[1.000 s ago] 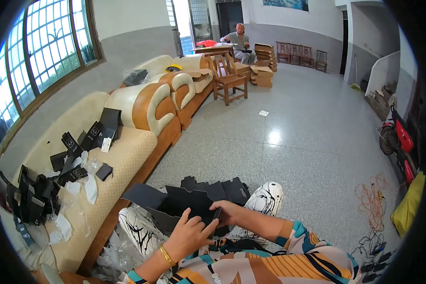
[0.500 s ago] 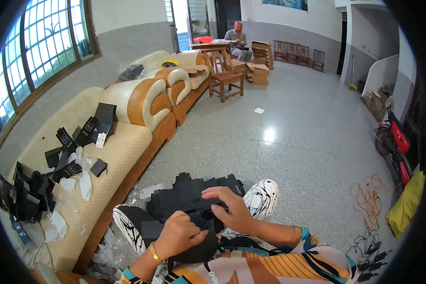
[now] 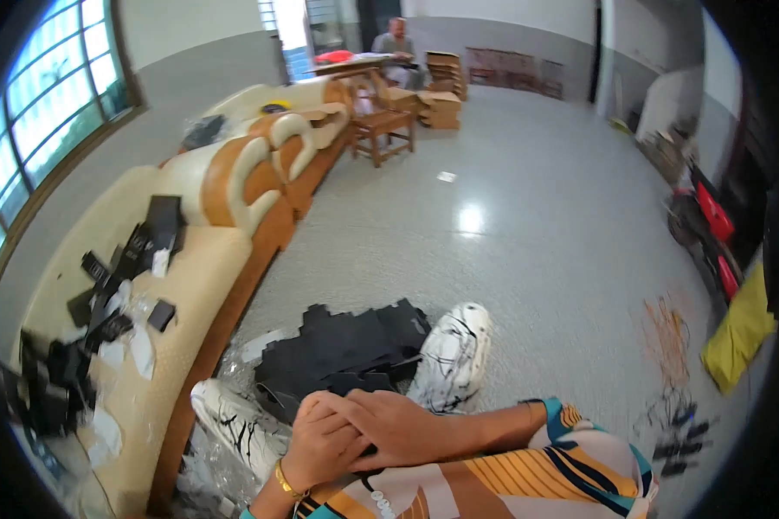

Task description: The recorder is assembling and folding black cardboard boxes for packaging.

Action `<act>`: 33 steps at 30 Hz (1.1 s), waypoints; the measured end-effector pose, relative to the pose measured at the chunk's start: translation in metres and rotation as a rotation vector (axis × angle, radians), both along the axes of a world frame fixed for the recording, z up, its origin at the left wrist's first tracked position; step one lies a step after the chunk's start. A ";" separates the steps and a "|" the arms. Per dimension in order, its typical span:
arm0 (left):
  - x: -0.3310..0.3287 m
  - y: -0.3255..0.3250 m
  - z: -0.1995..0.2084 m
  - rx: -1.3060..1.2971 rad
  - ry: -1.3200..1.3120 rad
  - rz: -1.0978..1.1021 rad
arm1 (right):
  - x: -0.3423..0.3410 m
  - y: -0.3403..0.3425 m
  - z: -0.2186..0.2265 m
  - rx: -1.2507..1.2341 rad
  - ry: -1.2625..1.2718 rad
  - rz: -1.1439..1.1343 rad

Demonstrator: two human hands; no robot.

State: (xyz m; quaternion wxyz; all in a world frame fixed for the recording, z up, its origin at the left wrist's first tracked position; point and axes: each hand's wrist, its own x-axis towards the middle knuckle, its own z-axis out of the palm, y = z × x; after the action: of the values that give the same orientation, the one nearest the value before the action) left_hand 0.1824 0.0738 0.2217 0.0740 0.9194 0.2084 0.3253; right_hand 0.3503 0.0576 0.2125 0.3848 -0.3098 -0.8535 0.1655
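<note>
My left hand (image 3: 325,443) and my right hand (image 3: 398,426) are pressed together just above my lap. The left fingers are curled, and the right fingers lie closed over them. A dark sliver of a black cardboard piece (image 3: 369,451) shows between the hands; most of it is hidden under them. What the right fingers grip, if anything, cannot be seen. Just beyond the hands, a pile of flattened black cardboard boxes (image 3: 342,344) lies on the floor between my white shoes with black streaks (image 3: 454,356).
A cream and orange sofa (image 3: 208,251) on the left carries black boxes (image 3: 56,389) and clear wrapping. A wooden chair (image 3: 381,130), brown cartons (image 3: 441,111) and a seated person (image 3: 395,52) are farther off. Cables (image 3: 679,437) and a yellow bag (image 3: 740,333) lie at right.
My right hand, earlier raised with its fingers apart, has come down onto my left hand and closed. The black piece beneath them is now mostly covered. The whole view has shifted slightly.
</note>
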 end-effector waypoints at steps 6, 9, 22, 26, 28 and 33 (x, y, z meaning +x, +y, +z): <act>0.000 0.002 -0.032 -0.134 0.031 0.045 | -0.004 0.011 -0.031 -0.147 -0.183 0.039; 0.007 0.001 -0.061 -0.178 -0.262 0.183 | 0.002 0.008 -0.032 -0.093 -0.166 -0.077; 0.013 0.010 -0.044 -0.229 -0.229 0.293 | -0.002 0.023 -0.050 -0.333 0.134 0.124; 0.009 0.001 -0.040 -0.197 -0.148 0.274 | -0.004 0.018 -0.045 -0.443 0.018 0.210; 0.009 -0.002 -0.042 -0.191 -0.198 0.296 | -0.005 0.015 -0.044 -0.280 -0.052 0.174; 0.005 -0.003 -0.061 -0.281 -0.290 0.318 | -0.007 0.007 -0.041 -0.187 -0.165 0.157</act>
State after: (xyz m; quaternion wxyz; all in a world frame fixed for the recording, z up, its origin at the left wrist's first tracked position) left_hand 0.1877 0.0706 0.1608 0.1781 0.7994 0.3808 0.4292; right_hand 0.3433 0.0646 0.1715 0.2686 -0.2892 -0.8848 0.2476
